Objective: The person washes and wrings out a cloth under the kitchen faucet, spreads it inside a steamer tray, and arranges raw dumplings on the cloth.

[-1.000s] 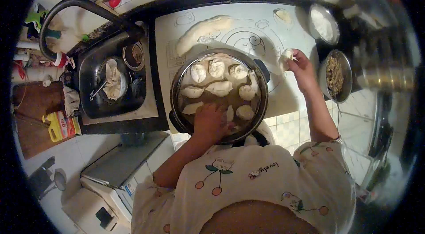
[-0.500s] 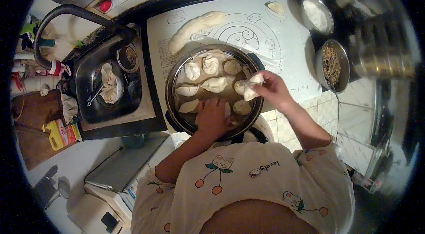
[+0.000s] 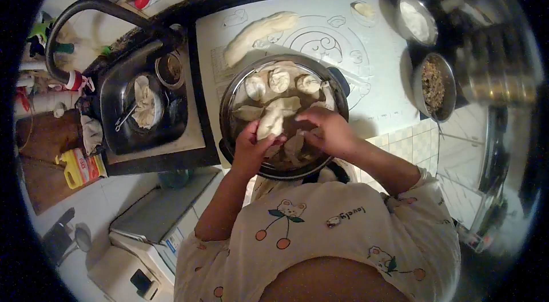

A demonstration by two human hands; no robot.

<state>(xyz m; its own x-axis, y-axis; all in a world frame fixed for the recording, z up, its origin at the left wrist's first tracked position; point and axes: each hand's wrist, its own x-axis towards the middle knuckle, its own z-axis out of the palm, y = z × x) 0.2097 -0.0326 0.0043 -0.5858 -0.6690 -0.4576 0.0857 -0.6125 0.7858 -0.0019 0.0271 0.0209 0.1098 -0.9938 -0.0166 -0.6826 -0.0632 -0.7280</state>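
My left hand is closed around a pale, elongated dumpling and holds it above the round metal steamer pan. My right hand hovers over the pan's right half, its fingers apart, with nothing visible in them. Along the far side of the pan sit round, pleated dumplings. A longer folded dumpling lies at the left, partly behind the held one. Near the front of the pan, other pieces are shaded and partly covered by my hands.
Beyond the pan, a long dough roll lies on a printed white mat. To the right stand a bowl of white flour and a metal bowl of chopped filling. A black sink with a faucet is at left.
My left hand has lifted from inside the pan and now grips a dumpling. The right hand has moved left from the pan's right rim, no longer visibly holding its dumpling. The view shifted slightly.
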